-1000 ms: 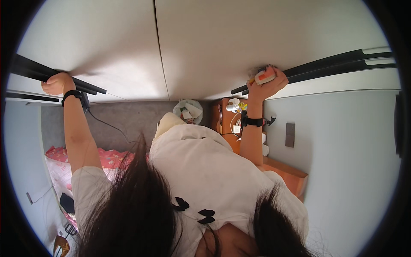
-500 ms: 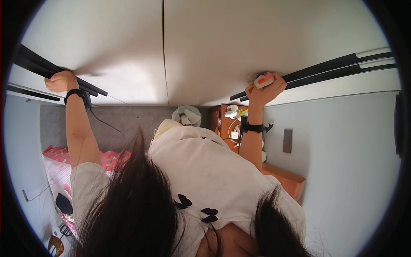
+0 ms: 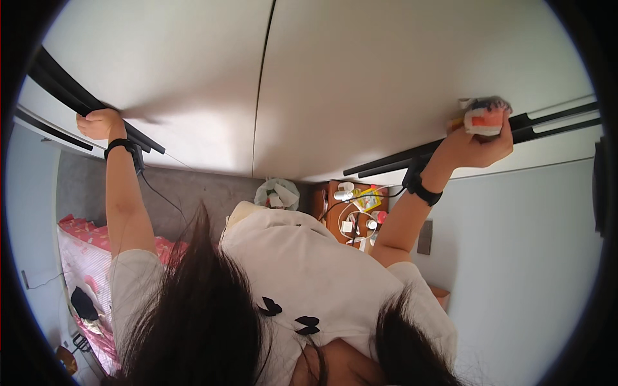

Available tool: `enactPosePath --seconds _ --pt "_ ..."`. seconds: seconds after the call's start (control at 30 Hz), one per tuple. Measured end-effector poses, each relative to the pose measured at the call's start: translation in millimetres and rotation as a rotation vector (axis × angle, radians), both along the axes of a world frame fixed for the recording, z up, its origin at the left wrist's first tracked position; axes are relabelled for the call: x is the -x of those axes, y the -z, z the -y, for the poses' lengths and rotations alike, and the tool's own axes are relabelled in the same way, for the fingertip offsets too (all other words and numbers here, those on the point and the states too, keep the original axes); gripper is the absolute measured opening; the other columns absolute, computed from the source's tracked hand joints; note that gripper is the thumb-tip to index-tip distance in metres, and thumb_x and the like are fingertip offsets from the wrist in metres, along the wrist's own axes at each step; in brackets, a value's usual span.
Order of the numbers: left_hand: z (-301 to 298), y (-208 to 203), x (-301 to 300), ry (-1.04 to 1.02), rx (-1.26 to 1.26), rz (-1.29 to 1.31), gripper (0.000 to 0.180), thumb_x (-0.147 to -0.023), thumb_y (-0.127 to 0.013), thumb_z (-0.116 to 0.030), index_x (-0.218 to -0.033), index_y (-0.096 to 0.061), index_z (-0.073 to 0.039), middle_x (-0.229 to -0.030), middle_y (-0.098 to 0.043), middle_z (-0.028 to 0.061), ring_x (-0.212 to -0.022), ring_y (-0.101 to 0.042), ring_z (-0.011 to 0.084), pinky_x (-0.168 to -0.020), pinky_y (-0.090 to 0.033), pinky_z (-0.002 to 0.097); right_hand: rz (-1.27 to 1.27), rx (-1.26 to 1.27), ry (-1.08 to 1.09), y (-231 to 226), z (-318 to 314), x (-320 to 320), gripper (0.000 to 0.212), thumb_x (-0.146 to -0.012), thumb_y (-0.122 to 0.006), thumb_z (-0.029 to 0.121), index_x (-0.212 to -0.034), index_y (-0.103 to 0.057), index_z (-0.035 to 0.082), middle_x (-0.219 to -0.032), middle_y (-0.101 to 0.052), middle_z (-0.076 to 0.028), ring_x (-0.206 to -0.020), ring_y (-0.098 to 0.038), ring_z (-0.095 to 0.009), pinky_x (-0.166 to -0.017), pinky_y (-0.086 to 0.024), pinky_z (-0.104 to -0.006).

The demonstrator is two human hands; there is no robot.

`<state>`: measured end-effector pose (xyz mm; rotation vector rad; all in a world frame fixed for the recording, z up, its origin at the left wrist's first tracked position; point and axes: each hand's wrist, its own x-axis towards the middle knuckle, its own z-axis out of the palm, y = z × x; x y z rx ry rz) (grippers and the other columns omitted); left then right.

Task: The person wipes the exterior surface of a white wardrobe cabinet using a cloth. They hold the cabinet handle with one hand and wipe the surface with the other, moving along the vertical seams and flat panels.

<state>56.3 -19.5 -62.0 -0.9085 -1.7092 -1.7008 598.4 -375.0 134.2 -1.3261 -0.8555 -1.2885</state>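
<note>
My left hand (image 3: 100, 123) has its fingers curled at the long black door handle (image 3: 145, 138) on the left white cabinet door (image 3: 193, 77). A bunched cloth (image 3: 486, 121), white with orange and dark patches, is gripped in my right hand (image 3: 479, 149). It lies against the right cabinet door (image 3: 380, 83), just above the right-hand black handle (image 3: 399, 157). The dark edge of the cloth is blurred. My right palm hides part of that handle. Both wrists wear black bands with small devices on them.
Below the doors stand a plastic bag of waste (image 3: 277, 193) and a brown cabinet (image 3: 331, 222) crowded with bottles, packets and a cable. A bed with pink bedding (image 3: 84, 244) is at the left. A pale wall (image 3: 515, 257) bounds the right side.
My right hand has moved to the right along the door with the cloth. My left hand keeps its place on the handle; the whole view has tilted a little.
</note>
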Motion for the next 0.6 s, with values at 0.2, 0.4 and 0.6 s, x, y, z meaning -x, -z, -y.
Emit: enactPosePath --seconds 0.2,0.4,0.6 --pt "4.6 -1.9 -0.6 0.014 -0.031 -0.024 0.059 -0.095 -0.017 -0.04 -0.103 -0.058 0.002 -0.1 -0.06 0.0212 -0.09 -0.054 0.0424 -0.08 -0.043 0.0527 0.051 0.045 0.114 30.4 -1.4 5.1 0.032 -0.077 -0.069 0.001 -0.108 -0.061 0.001 -0.095 -0.055 -0.01 -0.089 -0.053 -0.022 -0.073 -0.049 -0.0317" --pt "-3.2 1.5 -3.1 -0.007 -0.021 -0.024 0.058 -0.095 -0.017 -0.039 -0.103 -0.058 0.002 -0.099 -0.06 0.021 -0.089 -0.055 0.0424 -0.079 -0.043 0.0525 -0.031 0.129 0.068 95.9 8.6 8.9 0.035 -0.076 -0.067 -0.002 -0.11 -0.06 0.002 -0.102 -0.052 -0.011 -0.095 -0.052 -0.025 -0.078 -0.049 -0.0356" --pt "0.5 -0.2 1.7 0.0 -0.001 0.003 0.056 -0.094 -0.021 -0.038 -0.105 -0.057 0.002 -0.102 -0.059 0.0214 -0.091 -0.055 0.0429 -0.078 -0.044 0.0534 -0.208 0.33 0.047 175.4 25.8 19.0 0.038 -0.074 -0.069 0.002 -0.11 -0.058 0.003 -0.109 -0.048 -0.013 -0.101 -0.054 -0.03 -0.084 -0.051 -0.0392"
